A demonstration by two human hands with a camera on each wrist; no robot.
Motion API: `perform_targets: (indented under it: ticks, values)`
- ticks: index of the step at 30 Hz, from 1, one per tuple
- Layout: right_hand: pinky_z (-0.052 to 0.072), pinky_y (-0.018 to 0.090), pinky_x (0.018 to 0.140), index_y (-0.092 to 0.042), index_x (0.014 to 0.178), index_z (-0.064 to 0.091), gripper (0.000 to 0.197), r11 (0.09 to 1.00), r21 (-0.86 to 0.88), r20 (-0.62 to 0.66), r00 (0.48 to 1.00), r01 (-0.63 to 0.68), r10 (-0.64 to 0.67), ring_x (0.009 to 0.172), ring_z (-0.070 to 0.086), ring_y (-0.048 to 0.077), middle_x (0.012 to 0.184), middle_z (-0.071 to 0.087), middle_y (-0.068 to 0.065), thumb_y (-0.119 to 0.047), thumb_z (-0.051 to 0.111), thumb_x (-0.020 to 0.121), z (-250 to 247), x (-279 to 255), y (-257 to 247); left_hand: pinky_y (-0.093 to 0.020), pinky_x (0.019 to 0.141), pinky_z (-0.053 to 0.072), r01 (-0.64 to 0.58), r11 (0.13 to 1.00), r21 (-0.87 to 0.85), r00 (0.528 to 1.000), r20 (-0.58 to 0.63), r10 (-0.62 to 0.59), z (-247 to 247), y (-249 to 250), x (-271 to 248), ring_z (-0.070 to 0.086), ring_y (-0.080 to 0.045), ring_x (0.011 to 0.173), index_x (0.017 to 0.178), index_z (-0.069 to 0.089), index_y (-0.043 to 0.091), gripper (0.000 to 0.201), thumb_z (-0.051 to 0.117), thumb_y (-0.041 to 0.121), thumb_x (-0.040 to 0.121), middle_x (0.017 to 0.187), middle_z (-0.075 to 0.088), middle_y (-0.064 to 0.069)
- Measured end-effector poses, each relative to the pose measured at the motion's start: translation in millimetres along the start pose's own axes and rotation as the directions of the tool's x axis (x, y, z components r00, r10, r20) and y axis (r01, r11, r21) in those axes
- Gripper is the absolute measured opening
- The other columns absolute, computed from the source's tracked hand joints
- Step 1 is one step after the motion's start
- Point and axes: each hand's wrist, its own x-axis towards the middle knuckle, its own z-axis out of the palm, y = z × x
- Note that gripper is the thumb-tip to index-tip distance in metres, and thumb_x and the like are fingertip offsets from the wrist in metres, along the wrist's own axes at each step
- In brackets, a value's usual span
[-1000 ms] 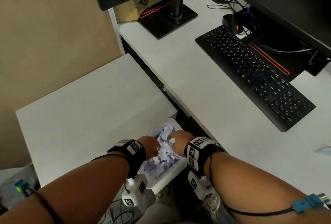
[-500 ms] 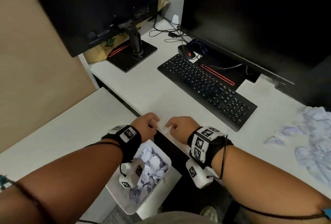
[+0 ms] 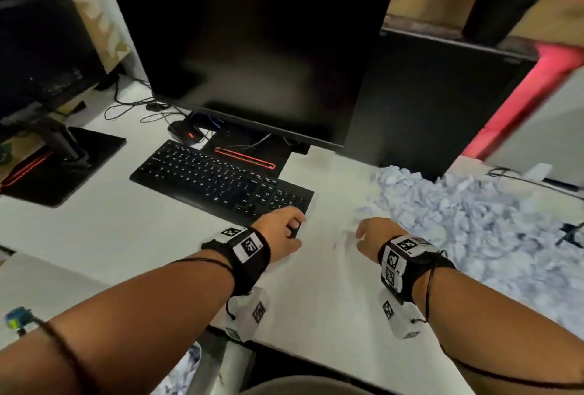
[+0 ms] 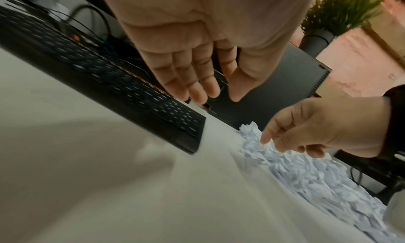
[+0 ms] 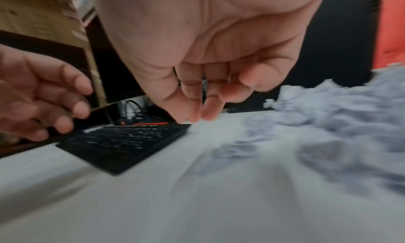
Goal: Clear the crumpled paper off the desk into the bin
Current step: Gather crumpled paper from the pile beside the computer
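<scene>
A broad heap of crumpled pale paper [image 3: 474,220] covers the right side of the white desk [image 3: 126,230]. It also shows in the left wrist view as the heap [image 4: 306,174] and, blurred, in the right wrist view as the heap [image 5: 328,118]. My left hand [image 3: 295,225] hovers over the desk by the keyboard's near corner, fingers relaxed and empty [image 4: 210,94]. My right hand [image 3: 366,231] hangs at the heap's left edge, fingers loosely curled, holding nothing [image 5: 203,115]. A corner of the bin [image 3: 210,369], with paper in it, peeks out below the desk's front edge at lower left.
A black keyboard [image 3: 221,179] lies left of the heap, in front of a large dark monitor [image 3: 252,46]. A second monitor's base [image 3: 63,160] sits at far left, and a dark box [image 3: 426,103] stands behind the heap. Cables trail at the back.
Both hands have come up from the bin and moved right across the desk to the edge of the paper heap. The view has swung from the bin to the heap.
</scene>
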Motion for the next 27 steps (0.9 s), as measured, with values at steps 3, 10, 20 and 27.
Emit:
perform_targets:
  ticks: [3, 10, 20, 27]
  values:
    - [0.043, 0.026, 0.093, -0.02, 0.126, 0.053, 0.036, 0.998, 0.005, 0.009, 0.998, -0.056, 0.056, 0.118, 0.052, 0.02, 0.129, 0.055, 0.002, -0.025, 0.053, 0.091, 1.8, 0.4, 40.5, -0.018, 0.078, 0.04, -0.058, 0.998, 0.023, 0.998, 0.031, 0.057, 19.9, 23.2, 19.8, 0.05, -0.008, 0.088, 0.116, 0.057, 0.026, 0.039, 0.071, 0.026, 0.08, 0.107, 0.049, 0.009]
    - [0.042, 0.021, 0.092, -0.027, 0.128, 0.054, 0.047, 0.996, 0.089, 0.084, 0.996, 0.016, -0.023, 0.114, 0.055, 0.015, 0.122, 0.06, -0.003, -0.034, 0.065, 0.083, 23.8, 5.8, 71.0, -0.023, 0.096, 0.04, -0.119, 0.982, 0.147, 0.985, 0.138, 0.099, 65.1, 55.2, 58.8, 0.052, -0.015, 0.114, 0.113, 0.061, 0.028, 0.03, 0.066, 0.029, 0.083, 0.125, 0.053, 0.005]
    - [0.036, 0.019, 0.055, -0.022, 0.07, 0.049, 0.012, 0.98, 0.138, 0.048, 0.987, 0.143, -0.151, 0.076, 0.052, 0.016, 0.079, 0.054, -0.004, -0.022, 0.059, 0.077, 28.4, 8.8, 80.7, -0.026, 0.086, 0.04, -0.074, 0.888, 0.454, 0.97, 0.238, -0.041, 92.1, 51.6, 79.5, 0.052, -0.022, 0.107, 0.108, 0.059, 0.022, 0.026, 0.061, 0.03, 0.084, 0.113, 0.05, 0.001]
    - [0.031, 0.023, 0.052, -0.019, 0.057, 0.033, 0.037, 0.936, 0.344, -0.179, 0.984, 0.075, -0.013, 0.072, 0.045, 0.018, 0.06, 0.038, -0.006, -0.015, 0.062, 0.081, -11.5, 16.2, 111.3, -0.021, 0.067, 0.041, -0.048, 0.908, 0.416, 0.977, 0.211, -0.045, 81.8, 64.9, 89.7, 0.054, -0.016, 0.079, 0.068, 0.05, 0.025, 0.018, 0.066, 0.024, 0.077, 0.082, 0.058, 0.005]
